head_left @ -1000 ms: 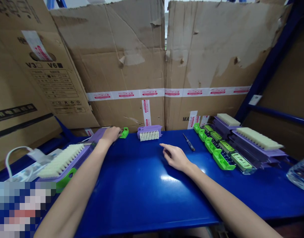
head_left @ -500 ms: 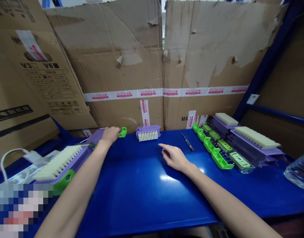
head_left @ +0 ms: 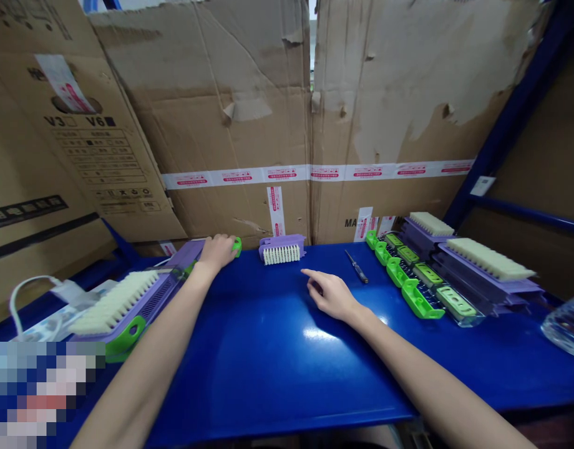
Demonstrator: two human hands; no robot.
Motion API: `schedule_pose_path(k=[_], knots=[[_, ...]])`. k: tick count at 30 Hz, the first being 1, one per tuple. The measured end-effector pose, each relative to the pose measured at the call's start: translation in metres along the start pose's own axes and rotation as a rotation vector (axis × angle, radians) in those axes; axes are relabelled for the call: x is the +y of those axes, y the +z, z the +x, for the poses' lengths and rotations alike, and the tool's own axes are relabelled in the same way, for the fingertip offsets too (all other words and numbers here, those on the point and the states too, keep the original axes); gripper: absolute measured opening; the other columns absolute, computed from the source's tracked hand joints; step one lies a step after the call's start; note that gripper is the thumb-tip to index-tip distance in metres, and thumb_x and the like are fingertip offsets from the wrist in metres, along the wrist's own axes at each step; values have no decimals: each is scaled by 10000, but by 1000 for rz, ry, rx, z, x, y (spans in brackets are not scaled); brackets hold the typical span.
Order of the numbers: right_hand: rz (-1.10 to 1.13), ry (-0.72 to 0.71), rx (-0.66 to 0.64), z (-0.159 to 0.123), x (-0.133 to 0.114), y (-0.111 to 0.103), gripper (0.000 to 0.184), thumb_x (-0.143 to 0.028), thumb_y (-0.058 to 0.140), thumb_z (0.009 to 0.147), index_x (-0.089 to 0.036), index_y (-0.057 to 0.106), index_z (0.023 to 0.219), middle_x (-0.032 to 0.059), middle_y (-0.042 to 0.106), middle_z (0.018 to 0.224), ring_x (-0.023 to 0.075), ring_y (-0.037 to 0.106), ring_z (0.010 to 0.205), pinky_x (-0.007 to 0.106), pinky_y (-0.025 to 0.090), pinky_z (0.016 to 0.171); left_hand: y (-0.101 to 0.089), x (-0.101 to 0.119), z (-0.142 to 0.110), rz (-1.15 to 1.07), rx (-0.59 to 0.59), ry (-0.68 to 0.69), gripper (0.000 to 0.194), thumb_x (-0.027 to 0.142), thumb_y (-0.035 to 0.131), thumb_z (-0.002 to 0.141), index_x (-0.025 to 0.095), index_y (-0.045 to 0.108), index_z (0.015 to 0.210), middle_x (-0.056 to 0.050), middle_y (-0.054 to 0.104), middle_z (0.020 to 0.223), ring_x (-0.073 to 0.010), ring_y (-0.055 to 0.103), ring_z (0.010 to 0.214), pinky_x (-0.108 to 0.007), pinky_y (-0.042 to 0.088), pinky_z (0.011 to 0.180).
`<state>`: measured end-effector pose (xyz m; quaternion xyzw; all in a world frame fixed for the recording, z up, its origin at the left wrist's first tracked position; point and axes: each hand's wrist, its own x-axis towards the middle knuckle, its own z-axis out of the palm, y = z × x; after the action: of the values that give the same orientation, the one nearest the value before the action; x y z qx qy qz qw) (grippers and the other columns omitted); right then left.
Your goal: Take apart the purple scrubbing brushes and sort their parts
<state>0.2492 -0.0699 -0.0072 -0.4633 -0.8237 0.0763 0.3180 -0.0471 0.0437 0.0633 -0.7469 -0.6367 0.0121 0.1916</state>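
Observation:
My left hand point(head_left: 219, 251) is at the back left, its fingers bent over a purple part with a green end point(head_left: 238, 247). Most of that part lies hidden under the hand. A purple brush with cream bristles and a green end point(head_left: 128, 337) lies beside my left forearm. My right hand point(head_left: 331, 294) is over the middle of the blue table point(head_left: 268, 355), index finger extended and the others loosely curled, holding nothing. Just beyond its fingertip, a small purple brush point(head_left: 282, 251) stands against the cardboard, bristles facing me. A screwdriver point(head_left: 357, 267) lies to its right.
At the right are a row of green clips point(head_left: 415, 299), a row of pale green blocks point(head_left: 455, 300) and purple pieces topped with bristle pads point(head_left: 488, 259). Clear plastic point(head_left: 568, 327) sits at the far right. A white plug and cable point(head_left: 72, 293) occupy the left. Cardboard point(head_left: 240, 131) walls the back.
My left hand has shifted slightly to the right along with the green end beneath it. The right hand stays nearly still. The whole view has moved a little.

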Motion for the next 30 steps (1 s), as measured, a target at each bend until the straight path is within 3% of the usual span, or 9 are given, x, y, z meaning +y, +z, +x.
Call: schedule_pose_path(k=[6,9,13,20,30], knots=[[11,0,6,1,0,0,415,-182,422,856,-174,538,1255,58,684,936,171,633,839,295,477,767,-7,35,-6,-259,121,90,531,502,361,895,159,474,1284,-160,558,1236,-318,484,1166,-432,376,936],[16,5,11,1,0,0,415,-178,421,855,-158,540,1252,67,682,945,176,632,844,305,479,776,-4,54,-5,-373,122,183,681,588,431,845,168,362,1376,-151,455,1370,-320,416,1248,-440,340,994],[24,8,15,1,1,-1,415,-168,425,848,-159,542,1247,69,681,961,168,630,831,297,479,766,2,71,0,-404,80,244,745,541,556,798,172,322,1401,-142,377,1442,-310,354,1305,-419,305,1038],[25,-2,25,1,3,0,411,-182,425,855,-158,545,1247,68,685,956,170,632,833,299,480,769,-3,71,5,-383,55,190,632,551,592,757,183,490,1261,-124,549,1186,-295,475,1135,-386,394,937],[-11,6,12,1,2,-1,403,-187,436,865,-172,540,1254,66,689,987,169,639,863,292,482,784,-8,70,1,-414,49,165,618,559,594,739,182,524,1224,-118,573,1167,-294,488,1131,-375,388,937]])
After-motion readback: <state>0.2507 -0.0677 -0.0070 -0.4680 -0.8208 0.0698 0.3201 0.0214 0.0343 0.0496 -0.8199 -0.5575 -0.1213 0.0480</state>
